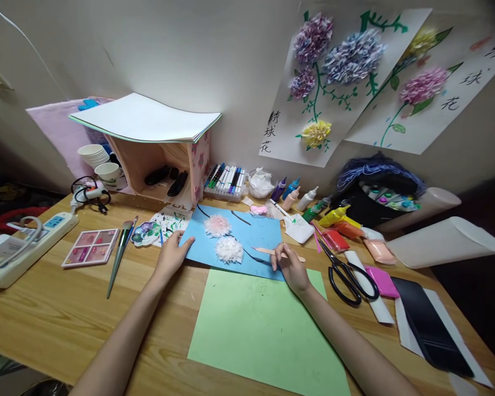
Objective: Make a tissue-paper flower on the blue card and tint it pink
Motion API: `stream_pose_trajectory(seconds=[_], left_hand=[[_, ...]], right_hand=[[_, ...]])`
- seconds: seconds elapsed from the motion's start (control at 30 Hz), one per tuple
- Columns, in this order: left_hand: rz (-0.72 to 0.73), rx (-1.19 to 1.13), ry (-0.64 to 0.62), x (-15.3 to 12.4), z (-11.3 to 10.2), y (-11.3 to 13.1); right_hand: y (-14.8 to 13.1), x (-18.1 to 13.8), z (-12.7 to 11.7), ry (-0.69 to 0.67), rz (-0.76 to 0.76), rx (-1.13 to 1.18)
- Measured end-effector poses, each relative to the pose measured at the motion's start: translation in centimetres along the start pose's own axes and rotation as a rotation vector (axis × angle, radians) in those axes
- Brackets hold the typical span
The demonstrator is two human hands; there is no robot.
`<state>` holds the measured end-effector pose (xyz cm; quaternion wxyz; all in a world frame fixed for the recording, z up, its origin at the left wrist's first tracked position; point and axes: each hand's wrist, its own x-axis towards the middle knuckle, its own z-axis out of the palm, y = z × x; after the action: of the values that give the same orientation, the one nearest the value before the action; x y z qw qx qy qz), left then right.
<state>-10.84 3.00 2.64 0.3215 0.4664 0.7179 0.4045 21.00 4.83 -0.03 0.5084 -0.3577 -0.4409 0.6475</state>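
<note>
My left hand [174, 256] grips the left edge of a sheet of blue paper [206, 261], thumb on top. Two fluffy paper flowers are on the sheet, a pink one [217, 225] above a white one [229, 250]. Dark branch-like strokes run across the blue. Over the sheet's right part, my right hand [291, 267] is closed on a thin wooden stick [263, 251], its pointed end toward the left. A sheet of green paper [256, 330] lies beneath and in front, partly under my right forearm.
Black-handled scissors [348, 278], a phone [431, 324] and clay packets [379, 250] lie at the right. Paint bottles [291, 190] and a marker case [225, 181] stand behind. Left are brushes [119, 258], a palette [91, 247] and a power strip [45, 236]. Flower pictures [334, 104] hang on the wall.
</note>
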Motion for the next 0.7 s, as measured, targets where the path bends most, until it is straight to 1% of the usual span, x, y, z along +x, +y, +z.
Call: stream_pose_trajectory(seconds=[0.13, 0.2, 0.23, 0.33, 0.47, 0.6, 0.7], left_hand=[[-0.175, -0.147, -0.154, -1.1, -0.5, 1.3], [-0.193, -0.225, -0.202, -1.9, -0.8, 1.7], [-0.186, -0.251, -0.204, -2.4, -1.0, 1.8], [-0.150, -0.300, -0.156, -3.9, -1.9, 1.7], [-0.143, -0.348, -0.057, -5.5, -3.9, 1.0], [-0.087, -0.425, 0.083, -6.1, -5.7, 0.4], [-0.019, -0.469, 0.186, -6.1, -6.6, 0.4]], right_hand=[[-0.1, -0.1, -0.5, 0.095, -0.050, 0.042], [-0.2, -0.1, -0.7, 0.159, -0.083, 0.074], [-0.4, -0.1, -0.9, 0.192, -0.102, 0.089], [-0.7, 0.2, -1.3, 0.272, -0.153, 0.124], [-1.0, 0.6, -2.0, 0.377, -0.220, 0.104], [-0.8, 0.5, -2.2, 0.455, -0.291, 0.097], [-0.5, 0.2, -1.8, 0.460, -0.313, -0.001]])
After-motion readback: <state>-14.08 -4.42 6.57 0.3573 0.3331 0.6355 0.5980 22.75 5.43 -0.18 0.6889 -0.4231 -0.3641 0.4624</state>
